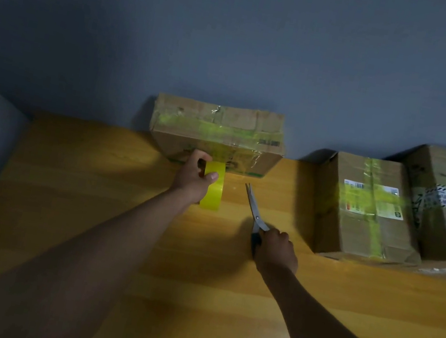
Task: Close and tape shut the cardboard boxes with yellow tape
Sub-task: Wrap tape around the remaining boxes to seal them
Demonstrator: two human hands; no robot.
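Head cam: L hand [193, 178] grips yellow tape roll [213, 186], roll on edge w/ a strip running up onto the front of the center box [217, 135], which sits long axis L-R against the wall [239, 37] at the table [90, 205] back edge, flaps closed, yellow tape across top. R hand [276, 249] curled round scissors [255, 213] handle, blades slightly apart, tips pointing away toward the box. Two more taped boxes [370, 206] on the R.

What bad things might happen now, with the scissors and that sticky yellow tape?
The right hand holds the scissors with blades pointing toward the left hand, which grips the yellow tape roll; a careless snip might nick a finger. The tape seems stretched to the box against the wall, so pulling hard might drag the box or peel the strip. Once cut, the loose end could stick back to the roll.
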